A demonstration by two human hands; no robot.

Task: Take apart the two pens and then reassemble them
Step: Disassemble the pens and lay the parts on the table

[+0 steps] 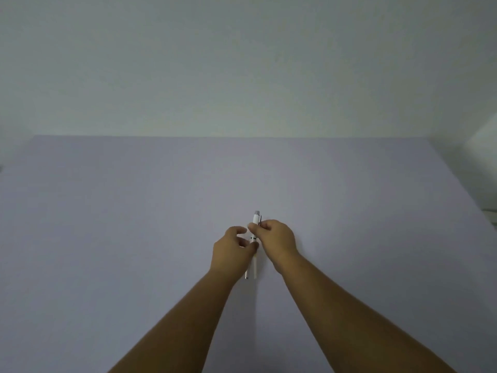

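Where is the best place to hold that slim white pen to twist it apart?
Probably on either side of the dark ring at the middle of the slim white pen: right hand on the far clip half, left hand on the near half, each coming from its own side.

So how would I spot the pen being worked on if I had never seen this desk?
Look at the wide lilac table under the pale wall, near its middle where both hands meet. The white pen sticks up between the left hand and right hand, grey button pointing away, a dark ring at mid-barrel.
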